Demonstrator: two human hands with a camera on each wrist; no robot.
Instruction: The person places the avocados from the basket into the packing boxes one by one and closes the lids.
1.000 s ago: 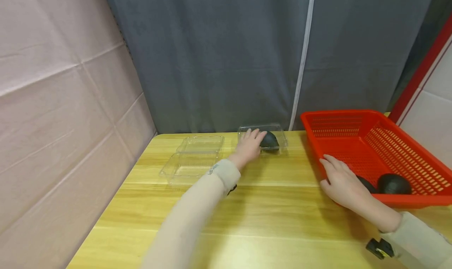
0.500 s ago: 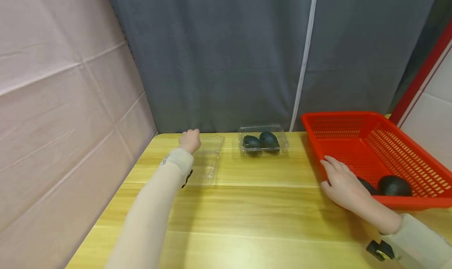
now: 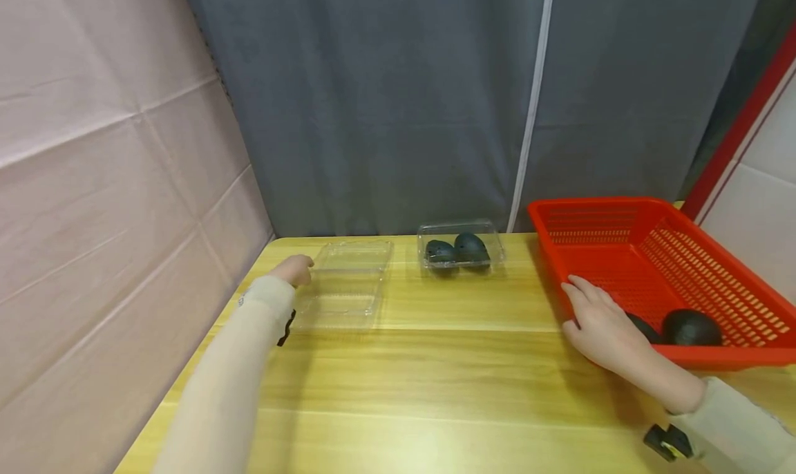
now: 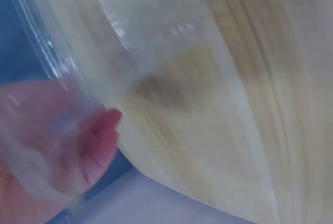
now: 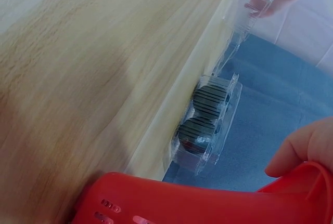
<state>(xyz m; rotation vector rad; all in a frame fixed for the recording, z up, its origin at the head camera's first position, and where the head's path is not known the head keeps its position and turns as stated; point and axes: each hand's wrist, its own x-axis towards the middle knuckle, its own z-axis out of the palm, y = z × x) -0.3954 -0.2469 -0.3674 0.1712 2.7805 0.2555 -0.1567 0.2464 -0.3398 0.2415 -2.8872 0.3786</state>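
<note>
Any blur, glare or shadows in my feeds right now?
Head: mostly sharp, pale glare on the near table, soft shadow beside the left sleeve; left wrist: blurred overall, white highlights streaking the open box; right wrist: dark shadows on the table, shiny highlights on the filled box.

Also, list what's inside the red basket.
Inside the red basket, one dark fruit shows largely at the near end. A second dark fruit is partly covered by the right hand. Anything else behind that hand or the near wall can't be seen.
</note>
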